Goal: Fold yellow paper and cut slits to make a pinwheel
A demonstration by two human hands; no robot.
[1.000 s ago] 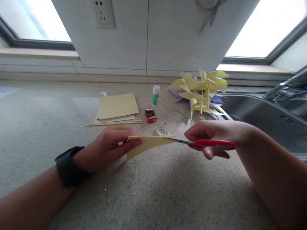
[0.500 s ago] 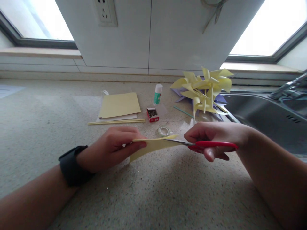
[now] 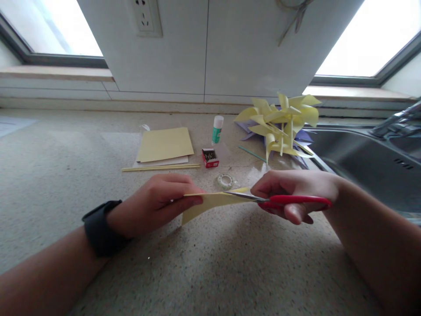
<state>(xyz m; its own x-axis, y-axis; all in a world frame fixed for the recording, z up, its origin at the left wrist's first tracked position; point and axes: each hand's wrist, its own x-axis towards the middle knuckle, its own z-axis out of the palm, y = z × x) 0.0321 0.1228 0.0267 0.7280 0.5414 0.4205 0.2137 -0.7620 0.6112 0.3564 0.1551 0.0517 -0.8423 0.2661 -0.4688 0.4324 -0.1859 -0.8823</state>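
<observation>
Two hands work: left hand (image 3: pixel 154 204) pinches yellow paper (image 3: pixel 210 201); at its 3 o'clock, right hand (image 3: pixel 296 193) grips red scissors (image 3: pixel 279 200).

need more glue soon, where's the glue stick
In the head view, the glue stick stands upright at the counter's back, between the yellow paper stack and the pinwheels.

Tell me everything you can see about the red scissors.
The red scissors have glossy, plastic-looking red handles and thin grey metal blades. They lie nearly level above the speckled counter, blades pointing left. The right hand grips the handles. The blades sit almost closed on the right end of a pale yellow paper piece, which the left hand pinches at its other end.
</observation>
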